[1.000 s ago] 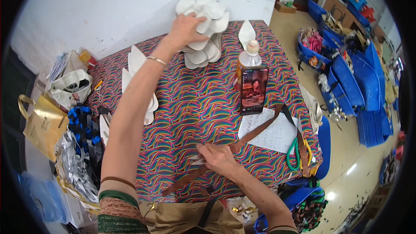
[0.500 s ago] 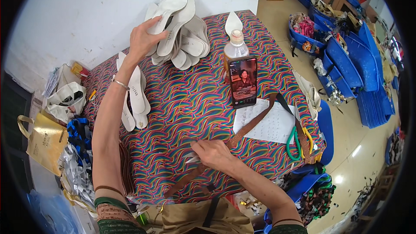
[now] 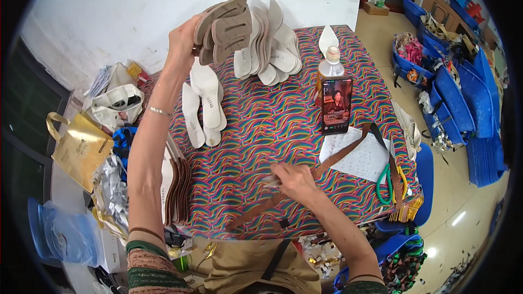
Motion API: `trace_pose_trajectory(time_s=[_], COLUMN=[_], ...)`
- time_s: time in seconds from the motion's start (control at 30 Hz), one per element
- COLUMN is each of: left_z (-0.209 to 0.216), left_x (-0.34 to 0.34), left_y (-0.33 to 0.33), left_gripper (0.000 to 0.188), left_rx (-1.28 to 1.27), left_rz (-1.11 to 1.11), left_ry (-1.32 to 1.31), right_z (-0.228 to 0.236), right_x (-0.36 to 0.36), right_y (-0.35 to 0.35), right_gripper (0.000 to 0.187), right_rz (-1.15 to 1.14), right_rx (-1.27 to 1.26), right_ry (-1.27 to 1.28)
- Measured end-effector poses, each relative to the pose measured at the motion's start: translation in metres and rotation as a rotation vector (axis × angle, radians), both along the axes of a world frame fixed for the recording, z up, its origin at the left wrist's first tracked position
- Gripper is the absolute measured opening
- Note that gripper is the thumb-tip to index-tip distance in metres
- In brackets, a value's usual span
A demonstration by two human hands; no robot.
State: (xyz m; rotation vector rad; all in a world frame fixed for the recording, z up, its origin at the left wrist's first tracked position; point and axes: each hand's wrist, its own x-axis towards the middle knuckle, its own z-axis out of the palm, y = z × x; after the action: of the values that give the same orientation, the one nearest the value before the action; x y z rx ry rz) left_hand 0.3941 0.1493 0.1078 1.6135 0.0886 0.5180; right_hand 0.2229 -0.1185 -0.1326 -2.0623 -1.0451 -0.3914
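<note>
My left hand [image 3: 182, 43] is raised at the far left of the table, closed around a bunch of shoe insoles [image 3: 231, 28] whose grey-brown, slotted undersides show. Just right of it stands a pile of white insoles [image 3: 283, 54] against the wall. Several more white insoles [image 3: 206, 84] lie below the raised hand. Over the middle of the table, my right hand [image 3: 297, 182] is closed on a small pointed metal tool [image 3: 271, 182], blurred, its exact kind unclear. A brown strap [image 3: 256, 212] runs beneath that hand. Beside my left forearm sits a stack of brown-edged insoles [image 3: 178, 185].
A phone [image 3: 337, 106] leans on a bottle [image 3: 331, 68], with one insole [image 3: 328, 39] behind. Written paper [image 3: 357, 163] and green-handled scissors [image 3: 382, 185] lie at the right. Bags [image 3: 81, 149] crowd the left side; blue bins [image 3: 457, 95] fill the floor at right.
My left hand has lifted a bunch of insoles off the pile and turned it so the undersides show. The view has swung left. My right hand keeps its grip near the strap.
</note>
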Motion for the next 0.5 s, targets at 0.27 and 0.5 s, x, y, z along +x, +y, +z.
trace_pose_trajectory(time_s=[0.27, 0.5], left_z=[-0.044, -0.131], left_x=[-0.149, -0.229], left_y=[-0.036, -0.081], left_gripper=[0.039, 0.042], left_rx=[0.198, 0.362], left_rz=[0.043, 0.068], left_ry=[-0.094, -0.065], right_z=[0.018, 0.034], right_x=[-0.024, -0.079], right_y=[-0.015, -0.053], right_gripper=[0.026, 0.027], right_rz=[0.084, 0.024], right_rx=[-0.223, -0.338], right_ry=[0.046, 0.064])
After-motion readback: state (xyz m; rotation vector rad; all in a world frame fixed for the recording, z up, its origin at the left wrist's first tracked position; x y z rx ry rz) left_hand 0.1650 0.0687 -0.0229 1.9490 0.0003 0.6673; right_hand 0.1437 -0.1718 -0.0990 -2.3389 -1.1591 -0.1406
